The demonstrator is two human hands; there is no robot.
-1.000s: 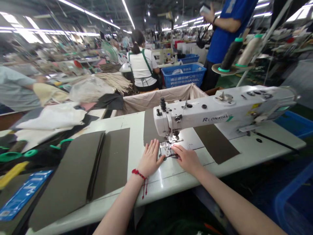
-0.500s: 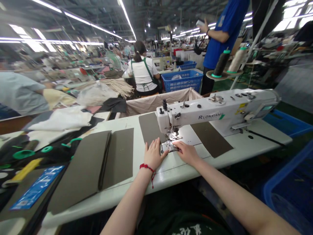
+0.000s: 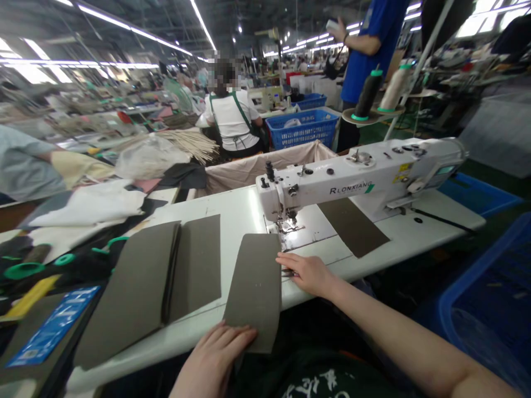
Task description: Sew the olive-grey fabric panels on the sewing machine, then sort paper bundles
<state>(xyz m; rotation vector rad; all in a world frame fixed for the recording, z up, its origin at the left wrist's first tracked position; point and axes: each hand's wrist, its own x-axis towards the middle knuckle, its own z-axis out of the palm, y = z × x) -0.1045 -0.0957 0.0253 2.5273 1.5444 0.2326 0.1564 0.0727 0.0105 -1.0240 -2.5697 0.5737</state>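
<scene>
Left hand (image 3: 218, 351): grasps brown sheet (image 3: 256, 284), near end | Right hand (image 3: 313, 275): at sheet's right edge; grip indeterminable

Body, head view: a dark garment (image 3: 307, 359), near-black with a green cast, is covering the torso. White lettering (image 3: 331, 378) is standing out across its front; the strokes are looking loose and brush-like, and a rounded glyph at the right is running off the lower edge. The right forearm (image 3: 385, 326) is showing bare, its elbow included. The right hand (image 3: 313, 275) and left hand (image 3: 215, 354) are likewise appearing bare, with slender fingers.
</scene>
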